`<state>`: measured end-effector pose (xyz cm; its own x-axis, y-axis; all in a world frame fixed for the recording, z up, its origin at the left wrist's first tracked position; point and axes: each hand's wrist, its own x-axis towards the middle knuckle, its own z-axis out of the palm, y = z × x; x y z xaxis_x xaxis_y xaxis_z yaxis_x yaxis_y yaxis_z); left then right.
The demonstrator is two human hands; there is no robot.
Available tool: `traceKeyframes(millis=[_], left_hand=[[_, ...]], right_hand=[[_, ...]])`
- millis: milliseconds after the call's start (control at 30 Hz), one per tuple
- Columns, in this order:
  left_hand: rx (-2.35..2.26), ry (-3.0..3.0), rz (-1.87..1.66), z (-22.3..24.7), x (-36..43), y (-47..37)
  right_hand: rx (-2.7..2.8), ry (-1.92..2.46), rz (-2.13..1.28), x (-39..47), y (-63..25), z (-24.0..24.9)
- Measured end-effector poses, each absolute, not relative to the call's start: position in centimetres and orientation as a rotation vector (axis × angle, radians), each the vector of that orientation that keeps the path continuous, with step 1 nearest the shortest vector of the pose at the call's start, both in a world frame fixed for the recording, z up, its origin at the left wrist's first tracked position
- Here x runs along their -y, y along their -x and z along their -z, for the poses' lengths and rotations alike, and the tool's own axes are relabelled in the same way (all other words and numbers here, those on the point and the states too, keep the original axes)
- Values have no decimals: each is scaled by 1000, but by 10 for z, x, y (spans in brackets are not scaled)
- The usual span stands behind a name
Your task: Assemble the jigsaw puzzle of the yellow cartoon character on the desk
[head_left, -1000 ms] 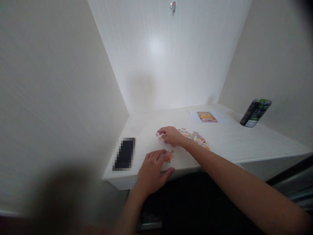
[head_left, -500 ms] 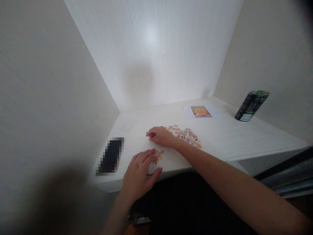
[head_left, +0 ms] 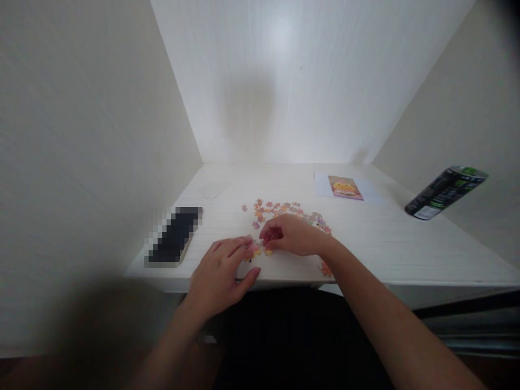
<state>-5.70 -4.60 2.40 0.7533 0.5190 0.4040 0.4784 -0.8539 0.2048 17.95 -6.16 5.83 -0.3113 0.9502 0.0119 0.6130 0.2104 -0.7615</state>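
My left hand (head_left: 219, 271) rests at the front of the white table with its fingers stretched out. Its fingertips lie on a small cluster of joined jigsaw pieces (head_left: 253, 250), pink and yellow, which they partly cover. Just right of that cluster, my right hand (head_left: 294, 234) is closed in a pinch, its fingertips down at a yellowish puzzle piece (head_left: 268, 252). Behind and partly under the right hand spread many loose puzzle pieces (head_left: 280, 208) in pink, orange and purple.
A dark phone (head_left: 174, 235), blurred out, lies on the left. At the back right is a picture card (head_left: 345, 187) with a yellow figure, on white paper. A black and green can (head_left: 444, 192) stands farther right. Panels enclose the table's sides and back.
My right hand has come back toward me and slightly right, down beside the joined cluster, uncovering loose pieces behind. My left hand keeps its place on the cluster. The head view has shifted.
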Motion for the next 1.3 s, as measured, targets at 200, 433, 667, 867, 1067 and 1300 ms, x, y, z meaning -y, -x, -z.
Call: traceKeyframes(millis=[200, 433, 667, 867, 1067, 1300], left_hand=[[-835, -2890, -724, -25, 48, 57], [-841, -2890, -691, -26, 49, 56], [-833, -2876, -660, -25, 47, 56], [-841, -2852, -638, -27, 49, 58], [-794, -2867, -671, -26, 49, 59], [-791, -2906, -690, -25, 47, 58]], right_hand=[[2101, 1537, -687, 62, -170, -59], [2107, 1547, -562, 62, -166, -55], [2125, 1625, -559, 64, -172, -56], [2230, 1588, -659, 65, -174, -58], [2210, 1507, -659, 65, -173, -57], [2312, 1481, -460, 67, -170, -60]])
